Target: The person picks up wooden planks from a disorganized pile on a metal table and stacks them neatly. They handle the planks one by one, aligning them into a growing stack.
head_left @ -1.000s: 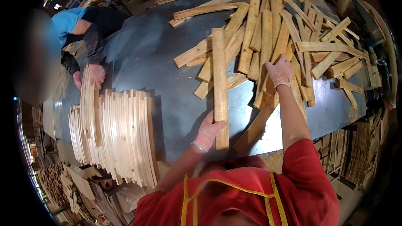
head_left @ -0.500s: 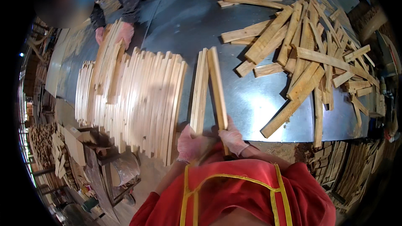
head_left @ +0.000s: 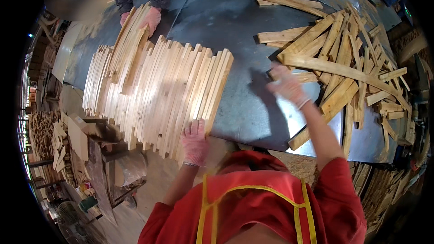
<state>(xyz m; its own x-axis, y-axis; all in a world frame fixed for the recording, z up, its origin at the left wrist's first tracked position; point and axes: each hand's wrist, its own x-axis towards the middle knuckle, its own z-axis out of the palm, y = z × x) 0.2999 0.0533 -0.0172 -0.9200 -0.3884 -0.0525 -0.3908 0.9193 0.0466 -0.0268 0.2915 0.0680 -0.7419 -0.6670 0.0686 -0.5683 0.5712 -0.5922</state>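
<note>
1. Slats fill the left of our head view: one pale row (head_left: 167,95) stands packed side by side across the metal tabletop (head_left: 244,122), each slat seemingly bracing its neighbour.
2. Down at its near end, our left hand (head_left: 195,142) lays gloved fingers, close together, over the last slats; the thumb is hidden, so we can't tell pinch from push. Near ends jut past the table edge, which probably lets us reach them.
3. Over to our right hand (head_left: 289,86): blurred, fingers loosely spread, gripping nothing we can see! It's right by the end of a long board (head_left: 334,67) on the jumbled pile (head_left: 341,95); contact, we can't call.
4. Across the table, a co-worker's hands (head_left: 151,20) steady a bundle (head_left: 131,45) lying atop the row, held by its far end.
5. Containers? Only a tan box-like shape (head_left: 77,138) below; contents, we can't tell.
</note>
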